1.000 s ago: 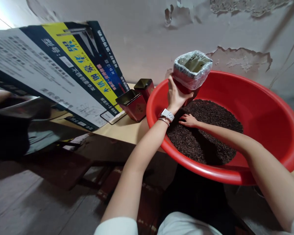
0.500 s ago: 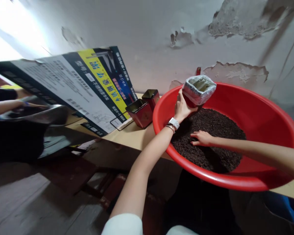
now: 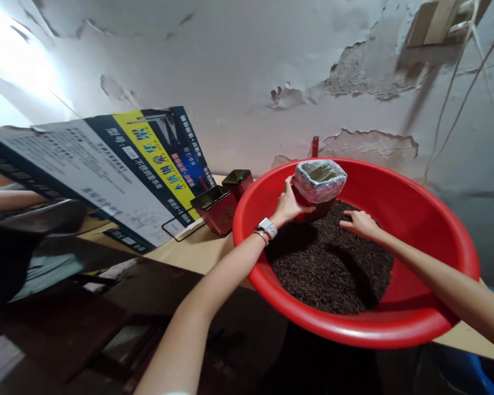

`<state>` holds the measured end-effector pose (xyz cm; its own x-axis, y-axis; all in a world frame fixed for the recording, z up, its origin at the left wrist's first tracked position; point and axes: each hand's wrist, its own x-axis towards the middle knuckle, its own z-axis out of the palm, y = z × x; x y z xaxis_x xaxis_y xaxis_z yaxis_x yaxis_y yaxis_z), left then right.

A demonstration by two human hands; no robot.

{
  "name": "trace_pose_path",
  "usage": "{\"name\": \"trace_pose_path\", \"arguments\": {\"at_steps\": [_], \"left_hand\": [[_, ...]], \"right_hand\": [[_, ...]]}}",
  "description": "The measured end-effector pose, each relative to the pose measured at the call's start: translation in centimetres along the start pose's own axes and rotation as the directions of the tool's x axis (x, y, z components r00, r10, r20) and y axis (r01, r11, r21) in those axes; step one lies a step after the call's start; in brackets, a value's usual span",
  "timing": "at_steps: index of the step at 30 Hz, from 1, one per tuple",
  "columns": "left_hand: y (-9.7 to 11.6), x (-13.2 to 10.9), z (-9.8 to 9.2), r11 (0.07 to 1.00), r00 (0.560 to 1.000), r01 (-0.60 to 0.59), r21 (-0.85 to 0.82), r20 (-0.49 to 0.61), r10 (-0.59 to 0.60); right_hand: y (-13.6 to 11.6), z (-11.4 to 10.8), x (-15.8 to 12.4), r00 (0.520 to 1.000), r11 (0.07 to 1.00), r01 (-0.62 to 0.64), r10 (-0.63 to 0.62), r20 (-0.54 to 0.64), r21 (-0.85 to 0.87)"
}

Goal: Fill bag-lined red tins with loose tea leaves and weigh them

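Note:
My left hand grips a dark red tin around its side. A clear plastic bag lines the tin and folds over its rim. The tin is held over a pile of dark, dry tea leaves inside a large red plastic basin. My right hand hovers low over the leaves, right of the tin, with its thumb and fingers apart. No leaves can be made out in it.
Two open tins stand left of the basin on the table. A large printed cardboard panel leans beside them. Behind it, another person's arm reaches over a metal bowl. A peeling wall rises behind.
My right hand has lifted off the leaves and moved nearer the tin, its fingers less spread. My left hand still holds the tin, now less tilted. The camera view has shifted.

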<state>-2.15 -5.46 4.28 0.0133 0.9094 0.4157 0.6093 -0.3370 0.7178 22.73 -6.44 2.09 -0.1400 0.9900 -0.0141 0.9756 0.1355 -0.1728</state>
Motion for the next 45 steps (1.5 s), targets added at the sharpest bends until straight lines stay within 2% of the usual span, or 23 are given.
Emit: {"name": "trace_pose_path", "arguments": {"at_steps": [2, 4, 6, 8, 10, 12, 14, 17, 20, 23, 24, 25, 26, 28, 29, 30, 31, 33, 35, 38, 42, 45], "left_hand": [[0.0, -0.1, 0.1, 0.998, 0.996, -0.057, 0.012, 0.062, 0.057], [0.0, -0.2, 0.4, 0.993, 0.985, -0.116, 0.015, 0.129, 0.113], [0.1, -0.4, 0.8, 0.987, 0.968, -0.160, 0.011, 0.197, 0.155], [0.2, -0.7, 1.3, 0.980, 0.944, -0.197, -0.008, 0.267, 0.192], [0.2, -1.0, 1.7, 0.971, 0.916, -0.235, -0.038, 0.325, 0.235], [0.2, -1.2, 2.0, 0.966, 0.902, -0.252, -0.056, 0.348, 0.255], [0.2, -1.3, 2.2, 0.965, 0.900, -0.256, -0.052, 0.352, 0.257], [0.2, -1.3, 2.2, 0.966, 0.902, -0.259, -0.027, 0.350, 0.252], [-0.1, -1.0, 2.1, 0.966, 0.917, -0.257, -0.017, 0.312, 0.250], [-0.6, -0.4, 1.7, 0.979, 0.956, -0.205, 0.016, 0.217, 0.197], [-0.8, -0.2, 1.5, 0.985, 0.972, -0.170, 0.029, 0.172, 0.163], [-1.0, 0.1, 1.3, 0.991, 0.984, -0.130, 0.039, 0.126, 0.125], [-1.2, 0.3, 1.1, 0.995, 0.993, -0.091, 0.045, 0.082, 0.087], [-1.6, 0.6, 0.6, 0.999, 0.999, -0.030, 0.043, 0.016, 0.029], [-1.8, 0.7, 0.5, 0.999, 1.000, -0.010, 0.036, -0.007, 0.011], [-1.9, 0.7, 0.3, 1.000, 1.000, 0.001, 0.027, -0.023, -0.001], [-1.9, 0.7, 0.3, 1.000, 0.999, 0.007, 0.018, -0.034, -0.007], [-1.9, 0.7, 0.3, 1.000, 0.999, 0.013, 0.014, -0.040, -0.013], [-1.7, 0.5, 0.4, 0.999, 1.000, 0.010, 0.035, -0.029, -0.009], [-1.4, 0.2, 0.6, 0.997, 1.000, -0.006, 0.071, 0.007, 0.006], [-0.9, -0.1, 0.5, 0.995, 1.000, -0.007, 0.101, 0.030, 0.004], [-0.5, -0.3, 0.3, 0.994, 0.999, -0.008, 0.105, 0.032, 0.005]], "right_hand": [[1.5, -1.8, 0.8, 0.990, 0.995, -0.073, 0.081, -0.120, 0.067], [2.2, -4.1, 0.9, 0.951, 0.984, -0.087, 0.128, -0.281, 0.153], [1.9, -6.1, 0.7, 0.886, 0.970, 0.016, 0.099, -0.453, 0.244], [0.5, -7.2, 0.3, 0.821, 0.929, 0.206, 0.007, -0.571, 0.308], [-1.2, -7.0, 0.1, 0.795, 0.863, 0.372, -0.105, -0.597, 0.343], [-2.7, -5.9, 0.1, 0.798, 0.814, 0.448, -0.177, -0.576, 0.370], [-3.5, -4.8, 0.0, 0.821, 0.781, 0.457, -0.187, -0.540, 0.425], [-3.3, -4.1, -0.1, 0.851, 0.736, 0.437, -0.154, -0.501, 0.516], [-2.0, -4.3, 0.4, 0.815, 0.714, 0.445, -0.072, -0.575, 0.541], [0.2, -3.9, 1.8, 0.761, 0.701, 0.345, 0.180, -0.623, 0.624], [0.9, -3.4, 2.2, 0.763, 0.700, 0.266, 0.267, -0.588, 0.663], [1.4, -2.7, 2.5, 0.788, 0.702, 0.165, 0.329, -0.521, 0.693], [1.6, -1.8, 2.6, 0.838, 0.706, 0.054, 0.353, -0.417, 0.706], [1.1, 0.5, 2.1, 0.959, 0.755, -0.104, 0.250, -0.137, 0.648], [0.3, 1.8, 1.4, 0.990, 0.800, -0.118, 0.137, 0.012, 0.589], [-0.6, 3.0, 0.6, 0.990, 0.846, -0.082, 0.007, 0.143, 0.527], [-1.6, 4.2, -0.3, 0.965, 0.886, -0.022, -0.102, 0.241, 0.463], [-3.6, 6.0, -2.3, 0.904, 0.933, 0.116, -0.241, 0.354, 0.341], [-4.9, 7.0, -4.1, 0.852, 0.935, 0.258, -0.339, 0.399, 0.242], [-5.2, 7.5, -5.7, 0.807, 0.888, 0.432, -0.459, 0.371, 0.159], [-4.7, 7.6, -5.7, 0.796, 0.837, 0.546, -0.534, 0.284, 0.045], [-4.6, 7.6, -5.4, 0.798, 0.826, 0.564, -0.542, 0.265, -0.009]]}}
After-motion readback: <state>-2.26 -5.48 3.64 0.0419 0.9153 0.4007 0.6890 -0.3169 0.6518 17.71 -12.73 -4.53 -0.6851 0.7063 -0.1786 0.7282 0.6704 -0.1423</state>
